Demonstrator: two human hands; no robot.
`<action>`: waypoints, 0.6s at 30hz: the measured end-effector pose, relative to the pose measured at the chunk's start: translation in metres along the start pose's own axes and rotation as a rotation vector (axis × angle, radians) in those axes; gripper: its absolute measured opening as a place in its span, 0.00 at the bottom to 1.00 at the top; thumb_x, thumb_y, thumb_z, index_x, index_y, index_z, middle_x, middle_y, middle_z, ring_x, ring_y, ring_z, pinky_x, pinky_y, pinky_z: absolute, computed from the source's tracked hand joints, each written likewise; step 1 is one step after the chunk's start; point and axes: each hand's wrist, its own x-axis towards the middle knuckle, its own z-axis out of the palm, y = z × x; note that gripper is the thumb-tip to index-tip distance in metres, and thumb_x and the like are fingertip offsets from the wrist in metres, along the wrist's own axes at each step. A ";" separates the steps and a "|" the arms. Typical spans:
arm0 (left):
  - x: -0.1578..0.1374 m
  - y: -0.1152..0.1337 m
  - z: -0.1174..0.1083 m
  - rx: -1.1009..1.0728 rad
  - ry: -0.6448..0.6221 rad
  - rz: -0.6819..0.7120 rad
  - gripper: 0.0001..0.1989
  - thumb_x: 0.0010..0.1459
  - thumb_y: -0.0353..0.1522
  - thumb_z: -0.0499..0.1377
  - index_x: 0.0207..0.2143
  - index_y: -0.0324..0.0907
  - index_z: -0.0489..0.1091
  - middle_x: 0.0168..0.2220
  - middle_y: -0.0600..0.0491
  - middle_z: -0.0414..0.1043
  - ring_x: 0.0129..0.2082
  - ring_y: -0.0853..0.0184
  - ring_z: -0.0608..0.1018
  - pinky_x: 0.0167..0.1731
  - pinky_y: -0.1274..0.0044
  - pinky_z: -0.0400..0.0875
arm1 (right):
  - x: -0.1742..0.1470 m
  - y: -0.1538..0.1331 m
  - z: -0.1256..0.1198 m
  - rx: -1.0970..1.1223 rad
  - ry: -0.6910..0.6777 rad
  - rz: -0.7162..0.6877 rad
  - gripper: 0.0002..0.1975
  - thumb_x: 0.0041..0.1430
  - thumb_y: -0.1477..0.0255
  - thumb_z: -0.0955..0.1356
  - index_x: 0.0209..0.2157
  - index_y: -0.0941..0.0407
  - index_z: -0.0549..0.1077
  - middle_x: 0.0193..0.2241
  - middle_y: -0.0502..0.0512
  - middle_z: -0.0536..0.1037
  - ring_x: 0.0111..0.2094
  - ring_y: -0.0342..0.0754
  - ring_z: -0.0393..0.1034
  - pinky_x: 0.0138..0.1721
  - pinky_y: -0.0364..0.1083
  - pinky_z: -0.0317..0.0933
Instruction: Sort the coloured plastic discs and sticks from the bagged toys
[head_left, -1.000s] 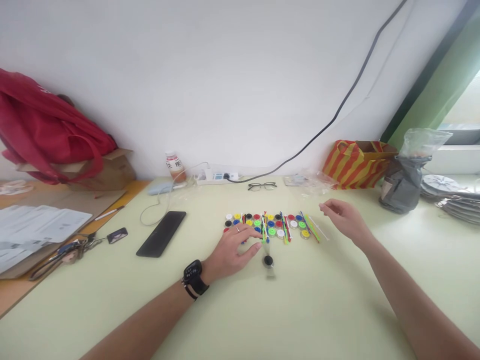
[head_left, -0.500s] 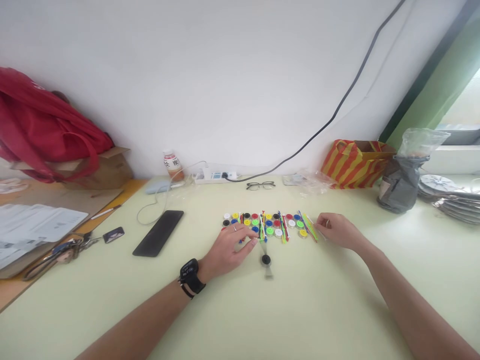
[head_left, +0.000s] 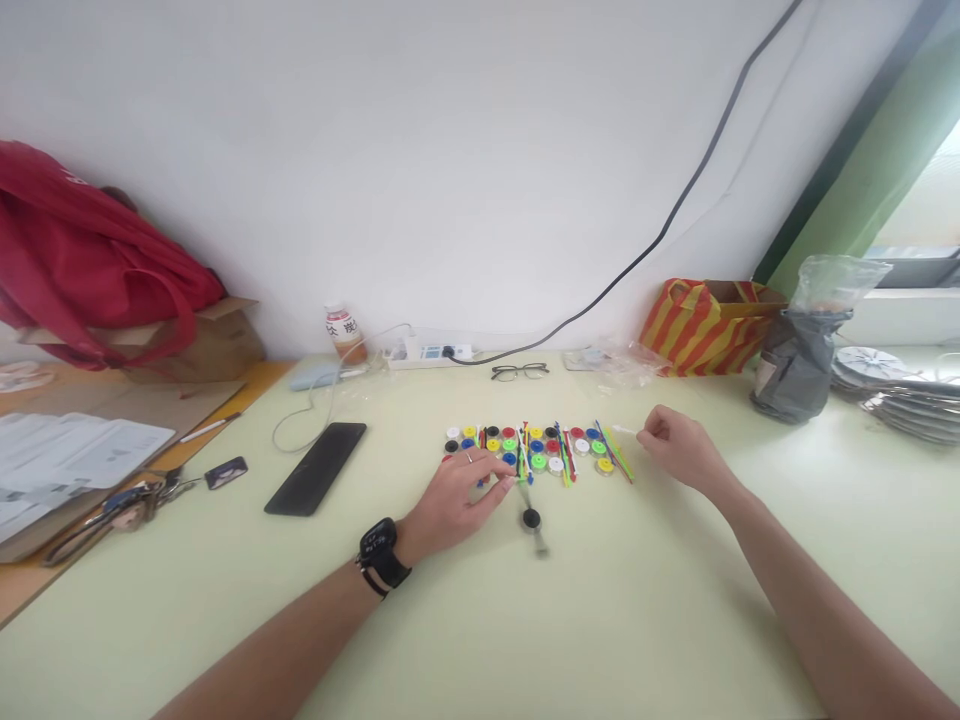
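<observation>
My left hand (head_left: 466, 492), with a ring and a black watch, rests palm down by the left end of the colored pieces, its fingers stretched out and holding nothing. Just right of its thumb and forefinger is a small spinner with a black round hub (head_left: 532, 519); its pointer is blurred. My right hand (head_left: 679, 450) pinches a thin white arrow (head_left: 624, 429), which points left from the fingertips above the table. Left of that hand lie slanted colored arrows (head_left: 616, 455). Round knobs on clear bases, such as a yellow one (head_left: 604, 465), stand in rows between bundles of arrows (head_left: 563, 455).
A black phone (head_left: 316, 469) lies at left, with keys (head_left: 142, 500) beyond it. Along the wall are a bottle (head_left: 345, 332), a power strip (head_left: 429, 356), eyeglasses (head_left: 520, 372), plastic wrap (head_left: 626, 363) and a striped bag (head_left: 701, 328). A grey bag (head_left: 796, 365) stands at right.
My right hand has risen and shifted slightly right with the white arrow, away from the slanted arrows. The spinner's blurred pointer has turned a little. My left hand stays put.
</observation>
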 end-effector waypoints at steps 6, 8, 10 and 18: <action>0.000 -0.001 0.001 -0.004 0.005 0.008 0.08 0.70 0.34 0.58 0.43 0.46 0.76 0.42 0.50 0.81 0.44 0.62 0.80 0.48 0.69 0.74 | -0.003 -0.011 0.005 0.071 -0.062 -0.081 0.12 0.65 0.64 0.59 0.40 0.51 0.72 0.28 0.52 0.76 0.30 0.51 0.70 0.32 0.48 0.60; 0.000 -0.001 0.001 0.000 0.002 0.002 0.08 0.70 0.35 0.58 0.43 0.46 0.77 0.42 0.50 0.81 0.44 0.62 0.80 0.48 0.69 0.74 | -0.005 -0.019 0.007 0.063 -0.134 -0.126 0.15 0.68 0.60 0.60 0.38 0.51 0.74 0.30 0.54 0.78 0.32 0.52 0.70 0.33 0.48 0.61; 0.001 0.000 0.001 0.003 0.000 -0.004 0.08 0.70 0.35 0.58 0.44 0.46 0.77 0.42 0.50 0.81 0.44 0.63 0.80 0.48 0.69 0.74 | -0.008 -0.027 0.010 0.052 -0.191 -0.171 0.17 0.68 0.56 0.61 0.39 0.52 0.76 0.32 0.55 0.79 0.33 0.52 0.71 0.35 0.49 0.62; 0.001 0.000 0.000 0.000 0.000 -0.004 0.08 0.70 0.35 0.58 0.44 0.45 0.77 0.42 0.50 0.81 0.44 0.63 0.81 0.48 0.70 0.75 | -0.012 -0.032 0.012 -0.028 -0.194 -0.242 0.24 0.70 0.53 0.60 0.29 0.53 0.73 0.29 0.55 0.74 0.31 0.51 0.69 0.36 0.48 0.63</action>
